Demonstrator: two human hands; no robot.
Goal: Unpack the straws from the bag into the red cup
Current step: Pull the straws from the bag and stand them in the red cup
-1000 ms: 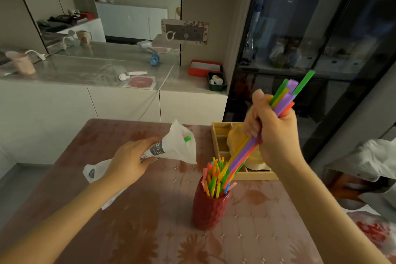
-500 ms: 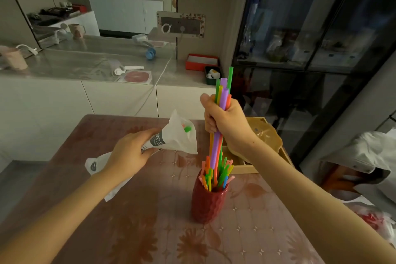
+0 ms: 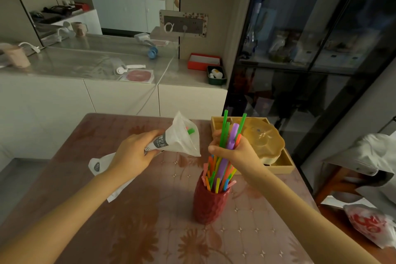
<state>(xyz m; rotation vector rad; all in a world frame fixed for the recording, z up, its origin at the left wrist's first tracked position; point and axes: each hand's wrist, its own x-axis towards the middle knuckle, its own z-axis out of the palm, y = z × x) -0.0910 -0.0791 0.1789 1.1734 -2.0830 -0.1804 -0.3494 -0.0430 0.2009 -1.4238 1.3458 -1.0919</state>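
A red textured cup [image 3: 209,206] stands on the brown flowered table [image 3: 139,221], holding several coloured straws. My right hand [image 3: 235,152] is shut on a bunch of straws [image 3: 230,133], green, purple and orange, held upright just above the cup with their lower ends inside it. My left hand [image 3: 132,152] grips a clear plastic bag [image 3: 182,139] around its middle, to the left of the cup. The bag's open mouth faces right, and a green and a pink straw end show inside it.
A wooden tray with a yellowish lidded dish [image 3: 265,141] sits right behind the cup at the table's far right. A dark glass cabinet [image 3: 310,49] stands to the right. A chair with white cloth [image 3: 364,163] and a printed bag [image 3: 372,223] lie off the right edge.
My right hand has swung the straw bunch from tilted to upright and lowered it, so the straws' lower ends have slid down into the cup. My left hand has kept the bag still.
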